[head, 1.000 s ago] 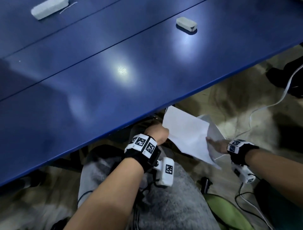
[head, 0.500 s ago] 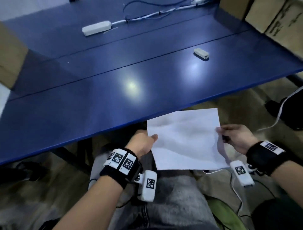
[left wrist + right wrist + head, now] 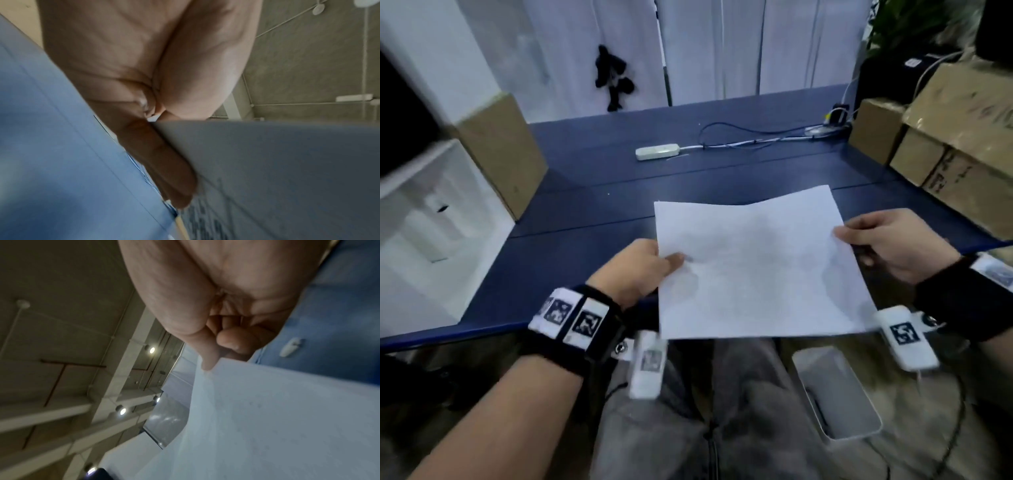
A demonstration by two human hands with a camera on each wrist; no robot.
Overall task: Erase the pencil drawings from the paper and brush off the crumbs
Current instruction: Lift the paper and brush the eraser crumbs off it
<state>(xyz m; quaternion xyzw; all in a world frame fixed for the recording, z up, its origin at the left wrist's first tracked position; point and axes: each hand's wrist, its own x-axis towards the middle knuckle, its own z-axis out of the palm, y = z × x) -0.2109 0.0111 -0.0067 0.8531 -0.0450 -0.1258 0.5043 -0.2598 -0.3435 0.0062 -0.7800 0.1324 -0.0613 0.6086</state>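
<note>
I hold a white sheet of paper [image 3: 756,267] in the air over the near edge of the blue table [image 3: 585,240]. It looks blank apart from faint grey smudges. My left hand [image 3: 654,263] pinches its left edge, thumb on top. My right hand [image 3: 876,240] pinches the right edge. In the left wrist view the fingers [image 3: 164,162] lie under the paper [image 3: 287,170]. In the right wrist view the thumb and fingers [image 3: 216,340] clamp the paper [image 3: 267,418], and a small white block like an eraser [image 3: 292,348] lies on the table beyond.
A white power strip [image 3: 657,151] with cables lies at the table's far side. Cardboard boxes [image 3: 962,164] crowd the right end and another box [image 3: 500,150] stands at the left. A white bin [image 3: 835,394] sits on the floor by my right knee.
Both hands have raised the paper from below the table edge to above the tabletop and levelled it. The head view has tilted up, and the paper now covers the eraser there.
</note>
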